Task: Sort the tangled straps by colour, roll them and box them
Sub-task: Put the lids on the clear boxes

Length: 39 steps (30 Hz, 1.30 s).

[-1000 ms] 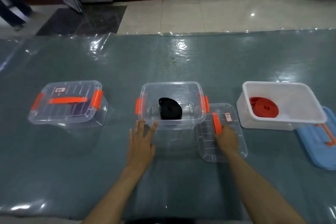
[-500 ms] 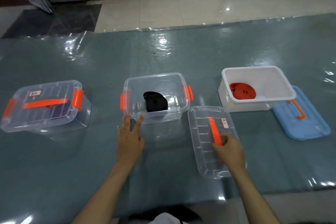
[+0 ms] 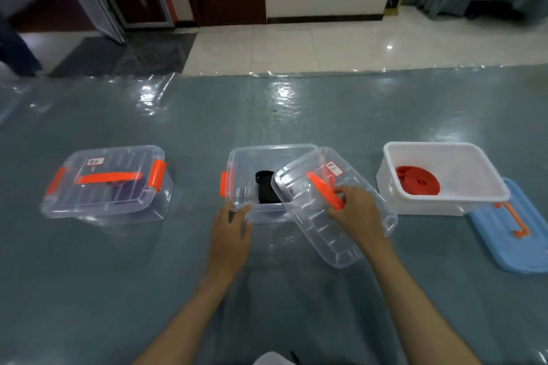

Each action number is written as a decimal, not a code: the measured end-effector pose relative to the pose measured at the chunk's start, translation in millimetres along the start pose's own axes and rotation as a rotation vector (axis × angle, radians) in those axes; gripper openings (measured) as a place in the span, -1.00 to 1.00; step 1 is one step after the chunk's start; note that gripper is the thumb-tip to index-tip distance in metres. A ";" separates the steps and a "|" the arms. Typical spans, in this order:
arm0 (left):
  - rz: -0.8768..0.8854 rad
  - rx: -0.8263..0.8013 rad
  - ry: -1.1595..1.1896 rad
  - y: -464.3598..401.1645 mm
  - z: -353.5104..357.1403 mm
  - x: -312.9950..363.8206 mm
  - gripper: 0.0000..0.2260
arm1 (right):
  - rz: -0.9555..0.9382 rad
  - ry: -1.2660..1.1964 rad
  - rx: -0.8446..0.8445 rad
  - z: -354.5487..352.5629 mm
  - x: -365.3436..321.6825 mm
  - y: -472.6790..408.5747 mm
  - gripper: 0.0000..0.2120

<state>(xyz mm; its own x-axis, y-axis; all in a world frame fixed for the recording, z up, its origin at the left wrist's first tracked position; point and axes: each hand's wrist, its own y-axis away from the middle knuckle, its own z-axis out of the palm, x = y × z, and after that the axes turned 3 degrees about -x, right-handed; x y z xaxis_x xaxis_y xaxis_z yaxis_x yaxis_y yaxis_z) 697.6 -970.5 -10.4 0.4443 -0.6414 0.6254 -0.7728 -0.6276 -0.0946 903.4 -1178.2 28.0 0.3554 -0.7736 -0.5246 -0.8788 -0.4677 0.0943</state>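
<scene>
A clear box [image 3: 241, 163] with orange latches sits at table centre, holding a rolled black strap [image 3: 264, 188]. My right hand [image 3: 357, 213] grips the orange handle of the clear lid [image 3: 320, 225], which is lifted and tilted over the box's right side. My left hand [image 3: 229, 228] rests with straight fingers against the box's near left wall. To the right, a white box [image 3: 444, 198] holds a rolled red strap [image 3: 418, 184]. At the left stands a closed clear box [image 3: 106, 184] with something dark inside.
A blue lid [image 3: 513, 234] with an orange handle lies flat beside the white box, at the table's right. The table [image 3: 118, 275] is covered with glossy grey-green plastic sheet. Beyond its far edge are tiled floor and a doorway.
My right hand has lifted the clear lid off the table and swung it left, over the middle box. My left hand stayed at the box's near wall.
</scene>
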 end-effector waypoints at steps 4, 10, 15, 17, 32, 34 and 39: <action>-0.130 0.059 0.124 -20.3 -8.0 -1.7 -0.61 | -0.119 0.125 -0.051 17.7 -46.2 -45.2 -0.61; -0.209 0.026 0.117 -73.4 -14.6 -7.3 -0.57 | -0.317 0.253 -0.092 56.5 -98.4 -77.7 -0.63; -0.253 0.036 0.098 -104.2 -0.4 -19.0 -0.70 | -0.400 0.128 -0.041 68.3 -89.0 -87.7 -0.71; -0.285 -0.005 0.222 -106.8 6.9 -26.2 -0.62 | -0.379 0.104 0.095 67.6 -72.5 -86.6 -0.63; -0.352 0.306 0.293 -90.5 11.2 -3.6 -0.69 | 0.057 -0.318 0.362 59.7 -28.2 -62.0 -0.64; -0.307 0.225 0.221 -87.6 0.5 1.1 -0.66 | 0.046 -0.320 0.240 50.7 -22.3 -60.6 -0.77; -0.051 -0.037 -0.100 -59.2 -32.0 0.2 -0.57 | 0.001 -0.213 -0.072 17.5 3.0 -29.8 -0.74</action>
<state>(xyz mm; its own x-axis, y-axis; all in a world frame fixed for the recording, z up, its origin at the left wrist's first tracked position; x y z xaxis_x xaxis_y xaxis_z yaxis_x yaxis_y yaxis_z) 728.9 -919.3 20.0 0.5254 -0.6506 0.5483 -0.7630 -0.6454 -0.0348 925.1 -1159.1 8.8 0.2720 -0.6699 -0.6908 -0.8515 -0.5020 0.1514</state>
